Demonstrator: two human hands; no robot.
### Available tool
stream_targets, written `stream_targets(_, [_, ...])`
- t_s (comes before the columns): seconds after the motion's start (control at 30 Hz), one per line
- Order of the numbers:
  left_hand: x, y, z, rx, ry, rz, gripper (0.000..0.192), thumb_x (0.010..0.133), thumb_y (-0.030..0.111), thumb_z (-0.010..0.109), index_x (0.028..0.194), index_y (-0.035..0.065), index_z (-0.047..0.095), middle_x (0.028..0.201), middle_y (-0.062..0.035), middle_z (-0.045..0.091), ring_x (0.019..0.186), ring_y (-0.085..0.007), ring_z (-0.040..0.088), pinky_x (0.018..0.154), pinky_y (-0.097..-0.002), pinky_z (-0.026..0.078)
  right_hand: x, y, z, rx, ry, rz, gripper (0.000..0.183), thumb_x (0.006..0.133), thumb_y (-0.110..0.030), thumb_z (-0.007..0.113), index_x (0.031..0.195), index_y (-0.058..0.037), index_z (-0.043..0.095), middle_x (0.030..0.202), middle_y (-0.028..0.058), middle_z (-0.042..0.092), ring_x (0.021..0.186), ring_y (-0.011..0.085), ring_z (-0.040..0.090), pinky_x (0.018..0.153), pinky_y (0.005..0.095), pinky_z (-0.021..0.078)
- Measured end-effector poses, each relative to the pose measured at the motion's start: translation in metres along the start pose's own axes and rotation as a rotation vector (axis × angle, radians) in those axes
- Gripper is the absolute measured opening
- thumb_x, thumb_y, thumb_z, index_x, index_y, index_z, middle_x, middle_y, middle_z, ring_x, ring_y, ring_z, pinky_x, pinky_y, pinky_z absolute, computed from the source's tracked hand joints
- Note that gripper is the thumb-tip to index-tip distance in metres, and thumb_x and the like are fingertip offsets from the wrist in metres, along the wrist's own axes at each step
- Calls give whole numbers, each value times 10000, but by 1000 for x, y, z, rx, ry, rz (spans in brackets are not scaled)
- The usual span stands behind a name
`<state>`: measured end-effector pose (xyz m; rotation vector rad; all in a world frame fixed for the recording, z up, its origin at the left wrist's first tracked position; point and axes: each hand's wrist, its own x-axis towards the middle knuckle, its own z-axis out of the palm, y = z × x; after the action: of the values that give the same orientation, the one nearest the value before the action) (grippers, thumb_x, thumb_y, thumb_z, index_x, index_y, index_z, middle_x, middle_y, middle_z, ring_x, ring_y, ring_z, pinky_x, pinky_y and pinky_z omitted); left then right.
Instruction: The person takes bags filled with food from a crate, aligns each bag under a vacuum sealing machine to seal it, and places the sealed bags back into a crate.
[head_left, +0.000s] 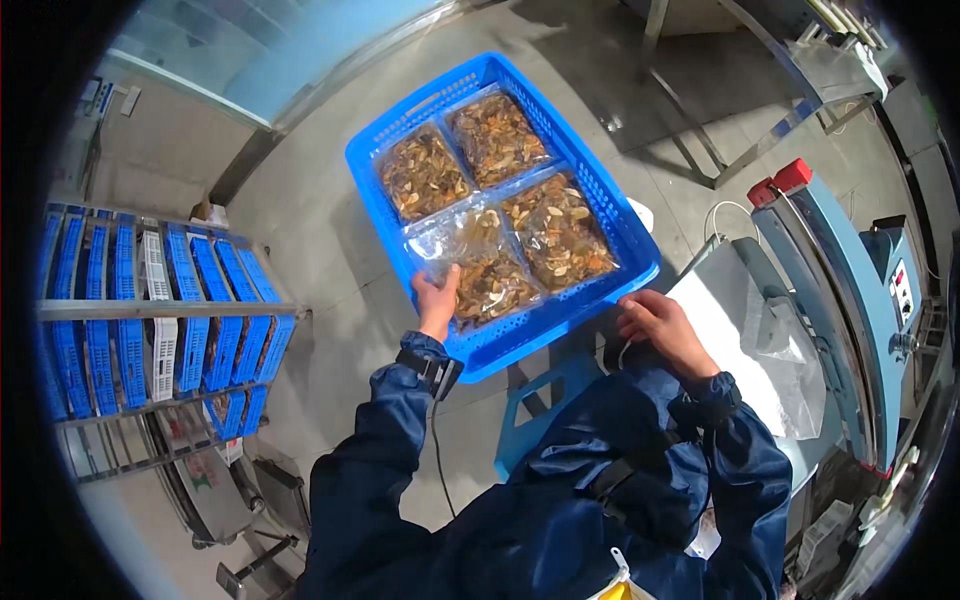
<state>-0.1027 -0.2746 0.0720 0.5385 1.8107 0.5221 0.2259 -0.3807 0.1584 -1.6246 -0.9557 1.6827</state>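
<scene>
A blue perforated plastic basket (480, 360) lies before me, holding several clear plastic bags of brown, sliced dried food in two rows. My left hand (437, 304) is at the left wall, its thumb over the inside by the near-left bag (491, 281). The other fingers are partly hidden at the wall. At the near-right corner is my right hand (664, 330), fingers curled close to the rim. Whether it touches the rim is unclear. Beyond lie the near-right bag (559, 232), the far-left bag (424, 172) and the far-right bag (499, 139).
A blue-grey bag-sealing machine (840, 300) stands at my right, beside a clear plastic bag (787, 360) on a work surface. A blue stool (517, 427) is below the basket. On the left, a metal rack (180, 309) holds several blue and white baskets. A steel table frame (757, 154) stands far right.
</scene>
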Motion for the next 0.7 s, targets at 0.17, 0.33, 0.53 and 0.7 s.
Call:
stream_targets(0.17, [-39,0,31,1127,65,1071,935,748,487,664,1441,148,136,1481,-193,54,1366,-386,36,992,-688,98,6,5,-5,31,12,24,316,931,-287,505,1068,-11,573,847,69,624,729,138,613,649,250,487])
stream_targets(0.33, [-11,-9,29,1530,-165,1329,837,741,625,553,1426,276,220,1502,-77,102,1377,-340,55,988,-710,73,8,-3,1,39,-48,34,301,933,-283,505,1062,-19,574,853,65,621,757,131,609,665,245,481])
stream_targets(0.53, [10,-10,28,1574,-341,1395,773,815,587,498,1433,220,214,1503,-105,77,1381,-350,8,1032,-658,-4,5,1,-8,52,6,20,309,930,-294,509,1053,-19,578,840,63,623,733,126,607,658,241,478])
stream_targets(0.7, [15,-14,28,1556,-402,1365,752,828,610,447,1433,228,216,1499,-118,105,1383,-345,15,1040,-638,-20,-1,3,-16,35,24,9,306,929,-296,508,1042,-21,581,833,63,626,723,121,603,651,240,479])
